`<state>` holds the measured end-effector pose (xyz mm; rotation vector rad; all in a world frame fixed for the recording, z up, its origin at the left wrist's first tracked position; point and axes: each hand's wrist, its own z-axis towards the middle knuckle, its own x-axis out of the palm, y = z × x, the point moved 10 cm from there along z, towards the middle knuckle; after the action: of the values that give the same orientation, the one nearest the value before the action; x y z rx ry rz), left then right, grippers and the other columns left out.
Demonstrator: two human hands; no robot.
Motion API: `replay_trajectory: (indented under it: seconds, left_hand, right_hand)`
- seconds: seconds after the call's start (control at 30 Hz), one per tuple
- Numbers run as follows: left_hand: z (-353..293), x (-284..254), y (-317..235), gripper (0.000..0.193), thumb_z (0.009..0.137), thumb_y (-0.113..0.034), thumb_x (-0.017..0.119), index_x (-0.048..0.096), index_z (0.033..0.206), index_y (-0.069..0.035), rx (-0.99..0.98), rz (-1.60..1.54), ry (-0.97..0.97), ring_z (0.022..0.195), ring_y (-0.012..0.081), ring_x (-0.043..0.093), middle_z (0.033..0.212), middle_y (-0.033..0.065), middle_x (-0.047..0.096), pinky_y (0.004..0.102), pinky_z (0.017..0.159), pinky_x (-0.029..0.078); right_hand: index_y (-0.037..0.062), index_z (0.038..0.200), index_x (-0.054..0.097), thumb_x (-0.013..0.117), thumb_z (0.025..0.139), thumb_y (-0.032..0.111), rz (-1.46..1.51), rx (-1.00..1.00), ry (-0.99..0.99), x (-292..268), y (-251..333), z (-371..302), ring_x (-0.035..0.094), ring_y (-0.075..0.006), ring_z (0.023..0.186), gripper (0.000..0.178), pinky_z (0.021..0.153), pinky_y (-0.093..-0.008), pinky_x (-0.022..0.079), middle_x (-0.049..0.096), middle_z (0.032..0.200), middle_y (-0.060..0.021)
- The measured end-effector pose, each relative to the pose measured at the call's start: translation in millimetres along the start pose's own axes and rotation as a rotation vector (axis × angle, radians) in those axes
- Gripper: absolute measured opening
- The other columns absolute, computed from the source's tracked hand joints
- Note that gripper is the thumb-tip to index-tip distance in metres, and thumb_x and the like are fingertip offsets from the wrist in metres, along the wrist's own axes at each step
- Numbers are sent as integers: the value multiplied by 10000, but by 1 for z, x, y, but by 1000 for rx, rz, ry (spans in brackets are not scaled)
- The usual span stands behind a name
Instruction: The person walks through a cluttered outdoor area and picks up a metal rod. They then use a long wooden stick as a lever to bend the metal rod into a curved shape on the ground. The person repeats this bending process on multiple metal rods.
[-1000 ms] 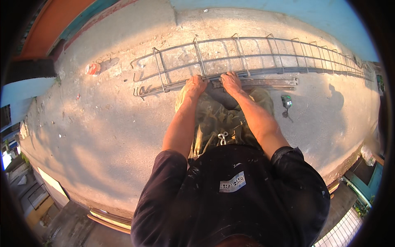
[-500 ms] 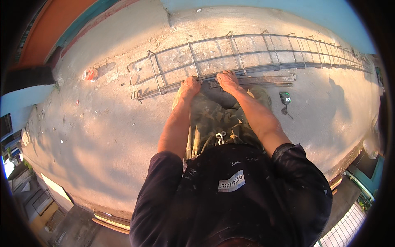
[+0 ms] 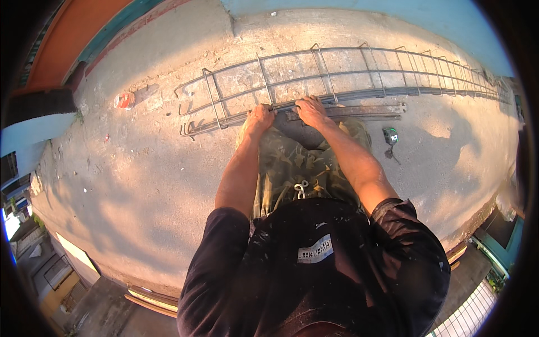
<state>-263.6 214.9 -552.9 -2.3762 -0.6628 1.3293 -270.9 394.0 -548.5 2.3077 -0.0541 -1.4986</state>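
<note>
A long rebar cage [image 3: 323, 76] lies on the concrete, its square stirrups spaced along thin lengthwise bars that run off to the far right. My left hand [image 3: 260, 118] is closed over the cage's near bars, beside a stirrup. A short way to the right, my right hand [image 3: 311, 111] has its fingers wrapped over the same near bars. Both palms face down, so the fingertips are partly hidden. Flat steel bars [image 3: 370, 110] with a drilled end lie just below the cage, to the right of my right hand.
A green and black tape measure [image 3: 391, 135] sits on the concrete floor [image 3: 146, 185] at right. On the left lies a red and white can [image 3: 124, 101]. A blue wall [image 3: 359, 7] bounds the far side. Wooden boards [image 3: 151, 301] line the lower left edge.
Both hands keep their hold on the bars in nearly the same place. The view has shifted very slightly; the cage shows no clear movement.
</note>
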Motion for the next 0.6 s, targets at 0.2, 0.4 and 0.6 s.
replay_trajectory:
  seconds: [0.2, 0.4, 0.6]
  left_hand:
    - [0, 3, 3, 350, 907, -380, 610, 702, 1156, -151, -61, -56, 112, 1204, 331, 561, 1211, 167, 648, 501, 1105, 305]
    - [2, 3, 10, 340, 889, -370, 639, 711, 1146, -160, -77, -85, 104, 1210, 334, 560, 1217, 174, 646, 487, 1114, 296]
    - [0, 1, 6, 342, 877, -368, 653, 713, 1145, -165, -67, -130, 121, 1223, 341, 548, 1219, 170, 646, 491, 1116, 300]
  right_hand:
    - [116, 1189, 643, 571, 951, 328, 20, -27, -96, -8, 10, -7, 492, -309, 1211, 327, 1062, -450, 347, 596, 1218, -118]
    - [103, 1157, 654, 582, 941, 303, 79, -57, -62, -11, 15, -1, 526, -317, 1158, 303, 1022, -438, 382, 615, 1171, -130]
    - [63, 1034, 661, 590, 903, 186, 84, -66, -79, -7, 12, 5, 565, -334, 1086, 193, 951, -436, 440, 631, 1118, -147]
